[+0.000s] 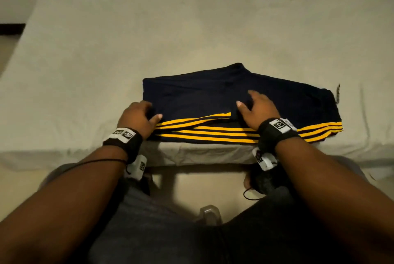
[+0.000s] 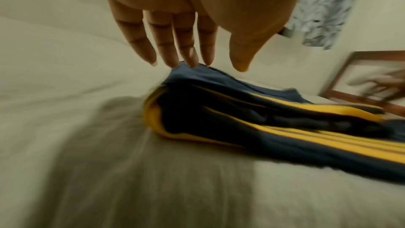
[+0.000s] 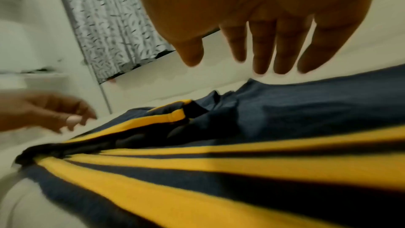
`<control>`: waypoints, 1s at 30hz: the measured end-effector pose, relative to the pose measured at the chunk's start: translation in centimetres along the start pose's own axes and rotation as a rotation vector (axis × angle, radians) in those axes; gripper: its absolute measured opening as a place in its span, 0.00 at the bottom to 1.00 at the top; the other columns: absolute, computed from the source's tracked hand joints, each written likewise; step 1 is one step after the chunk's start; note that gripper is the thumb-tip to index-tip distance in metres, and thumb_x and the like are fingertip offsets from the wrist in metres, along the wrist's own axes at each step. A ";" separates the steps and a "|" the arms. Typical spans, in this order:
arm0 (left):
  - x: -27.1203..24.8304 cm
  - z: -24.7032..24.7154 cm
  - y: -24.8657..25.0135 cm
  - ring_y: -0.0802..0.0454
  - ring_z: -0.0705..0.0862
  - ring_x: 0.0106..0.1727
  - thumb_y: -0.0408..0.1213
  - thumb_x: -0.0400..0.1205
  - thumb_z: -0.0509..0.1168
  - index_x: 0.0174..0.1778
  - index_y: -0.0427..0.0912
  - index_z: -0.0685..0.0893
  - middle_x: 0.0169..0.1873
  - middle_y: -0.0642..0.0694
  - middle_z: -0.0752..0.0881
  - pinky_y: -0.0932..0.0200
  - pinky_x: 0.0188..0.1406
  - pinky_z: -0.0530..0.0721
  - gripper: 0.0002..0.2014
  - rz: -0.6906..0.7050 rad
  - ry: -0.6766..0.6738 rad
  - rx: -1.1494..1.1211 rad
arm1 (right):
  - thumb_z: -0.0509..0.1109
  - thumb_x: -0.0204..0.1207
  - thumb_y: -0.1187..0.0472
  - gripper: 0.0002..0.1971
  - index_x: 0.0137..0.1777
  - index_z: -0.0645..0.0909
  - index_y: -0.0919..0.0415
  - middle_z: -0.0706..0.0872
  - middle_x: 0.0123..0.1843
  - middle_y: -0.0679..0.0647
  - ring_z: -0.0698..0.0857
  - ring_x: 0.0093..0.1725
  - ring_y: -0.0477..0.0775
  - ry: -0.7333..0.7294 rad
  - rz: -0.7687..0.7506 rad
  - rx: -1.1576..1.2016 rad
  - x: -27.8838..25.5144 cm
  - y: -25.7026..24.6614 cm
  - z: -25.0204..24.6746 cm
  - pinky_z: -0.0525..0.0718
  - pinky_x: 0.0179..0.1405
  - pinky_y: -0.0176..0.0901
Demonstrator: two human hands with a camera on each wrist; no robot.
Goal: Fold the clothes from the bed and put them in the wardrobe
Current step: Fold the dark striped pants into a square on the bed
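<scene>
**Desk:** What is on the bed point(image 1: 89, 67)?

**Photographer:** A folded navy garment point(image 1: 213, 93) with yellow stripes point(image 1: 204, 133) lies flat on the pale sheet, at the near edge of the mattress, directly in front of the person. The striped band runs along the side closest to the camera.

**Desk:** And the left hand point(image 1: 136, 117)?

**Photographer:** It sits at the garment's left end. The left wrist view shows the fingers point(image 2: 166, 48) straight and spread, their tips meeting the navy fabric's corner point(image 2: 186, 70); nothing is gripped. That view is blurred.

**Desk:** The right hand point(image 1: 259, 110)?

**Photographer:** It is over the middle of the garment, palm down, fingers extended and relaxed. From the head view it appears to rest on the cloth; the right wrist view shows the fingers point(image 3: 263, 49) straight above the navy surface point(image 3: 306, 103), grasping nothing. Whether the palm presses down I cannot tell.

**Desk:** Anything around it?

**Photographer:** Both wrists wear dark bands point(image 1: 275, 133) with white tagged modules. A patterned grey curtain point(image 3: 114, 29) hangs beyond the bed in the right wrist view, and a brown wooden frame point(image 2: 342, 79) shows at the right edge of the left wrist view.
</scene>
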State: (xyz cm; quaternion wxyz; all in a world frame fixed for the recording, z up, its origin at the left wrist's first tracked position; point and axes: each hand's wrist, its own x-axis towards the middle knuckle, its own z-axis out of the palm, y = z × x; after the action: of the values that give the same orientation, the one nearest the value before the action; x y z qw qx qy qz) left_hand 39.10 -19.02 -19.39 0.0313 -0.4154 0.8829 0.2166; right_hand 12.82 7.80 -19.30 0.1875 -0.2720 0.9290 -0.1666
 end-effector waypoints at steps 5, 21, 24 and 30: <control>-1.0 3.0 5.2 0.44 0.83 0.60 0.48 0.86 0.58 0.65 0.52 0.85 0.57 0.49 0.86 0.45 0.58 0.83 0.16 0.443 -0.048 0.058 | 0.61 0.79 0.30 0.49 0.90 0.41 0.51 0.44 0.92 0.52 0.43 0.90 0.60 -0.112 -0.391 -0.230 -1.2 -6.7 3.9 0.58 0.85 0.68; 8.5 4.7 4.5 0.37 0.30 0.87 0.82 0.50 0.73 0.84 0.72 0.34 0.87 0.53 0.29 0.18 0.79 0.37 0.73 0.174 -0.357 0.299 | 0.64 0.66 0.19 0.59 0.88 0.34 0.38 0.33 0.90 0.45 0.34 0.89 0.58 -0.284 -0.264 -0.388 6.0 -8.8 7.5 0.44 0.80 0.83; 10.0 5.0 3.4 0.39 0.26 0.86 0.87 0.43 0.69 0.82 0.74 0.29 0.85 0.54 0.24 0.14 0.75 0.36 0.77 0.178 -0.381 0.298 | 0.66 0.53 0.12 0.68 0.86 0.30 0.34 0.28 0.89 0.41 0.28 0.87 0.59 -0.354 -0.107 -0.348 8.0 -7.5 7.3 0.38 0.78 0.85; 9.9 4.6 3.1 0.44 0.28 0.87 0.85 0.53 0.69 0.85 0.74 0.37 0.87 0.57 0.30 0.19 0.77 0.34 0.69 0.188 -0.371 0.171 | 0.68 0.50 0.12 0.73 0.84 0.24 0.37 0.26 0.88 0.43 0.27 0.87 0.61 -0.284 -0.024 -0.235 7.4 -5.9 5.6 0.44 0.81 0.82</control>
State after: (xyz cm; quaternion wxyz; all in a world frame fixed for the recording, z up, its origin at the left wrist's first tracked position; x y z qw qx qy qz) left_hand 29.72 -22.55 -24.83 0.2081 -0.2802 0.9119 0.2159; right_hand 12.07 -2.25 -23.72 0.2817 -0.3240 0.9029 -0.0192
